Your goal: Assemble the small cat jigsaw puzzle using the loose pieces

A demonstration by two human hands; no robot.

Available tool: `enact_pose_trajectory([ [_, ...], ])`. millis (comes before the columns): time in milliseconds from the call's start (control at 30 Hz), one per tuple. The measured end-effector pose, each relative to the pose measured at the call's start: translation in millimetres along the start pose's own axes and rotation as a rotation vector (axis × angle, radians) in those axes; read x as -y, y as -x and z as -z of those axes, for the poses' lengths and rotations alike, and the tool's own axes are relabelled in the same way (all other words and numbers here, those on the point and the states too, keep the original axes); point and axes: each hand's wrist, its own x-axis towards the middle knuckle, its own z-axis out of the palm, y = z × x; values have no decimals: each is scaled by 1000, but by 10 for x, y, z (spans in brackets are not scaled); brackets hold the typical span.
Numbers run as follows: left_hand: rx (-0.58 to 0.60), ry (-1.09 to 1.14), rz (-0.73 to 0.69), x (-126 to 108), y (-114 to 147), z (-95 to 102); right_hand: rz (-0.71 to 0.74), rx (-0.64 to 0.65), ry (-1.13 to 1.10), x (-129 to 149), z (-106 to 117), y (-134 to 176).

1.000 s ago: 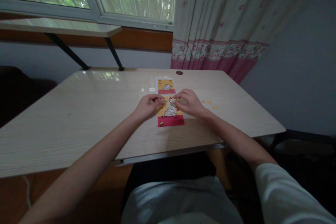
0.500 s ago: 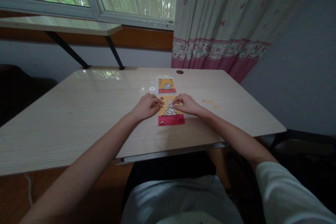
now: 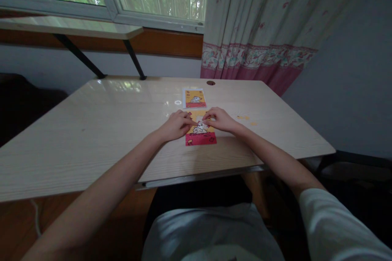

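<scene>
A yellow-and-red picture sheet [image 3: 200, 139] with a white cartoon animal drawn on it lies flat on the desk, between my hands. From its left side, my left hand [image 3: 177, 125] reaches over the edge. Its index finger is stretched out and touches the sheet near the animal's head; the other fingers are bent. On the right, my right hand [image 3: 221, 119] hovers low over the upper part, with thumb and index finger pinched together near the head. Whatever is between those fingertips is too small to make out. Just beyond lies a smaller picture card [image 3: 196, 98] with a similar design.
Several small yellow pieces [image 3: 246, 118] lie on the desk [image 3: 101, 142] right of my right hand, beside faint pale strips. A raised shelf [image 3: 92, 27] on black legs stands at the back left. Behind are a window and a curtain [image 3: 245, 55].
My left hand has shifted slightly right, its index finger now reaching further across the sheet to the animal's head. My right hand stays almost in place, still pinched. The view tilts slightly.
</scene>
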Motion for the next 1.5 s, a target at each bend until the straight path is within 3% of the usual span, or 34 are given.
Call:
enact_pose_trajectory([
  [633, 38, -139, -6, -68, -12, 22, 121, 105, 231, 117, 8, -50],
  [733, 23, -112, -29, -57, 9, 15, 95, 79, 140, 53, 188, -37],
  [867, -16, -58, -57, -19, 8, -14, -92, -5, 119, -147, 605, 100],
  [1033, -31, -45, -45, 27, -10, -67, -327, 228, 8, -390, 911, 352],
  [1233, -52, -17, -33, 23, -32, -83, -309, 402, -76, -370, 766, 331],
  [1500, -31, -13, -57, -43, -68, -97, -255, 394, -9, -256, 661, 286],
])
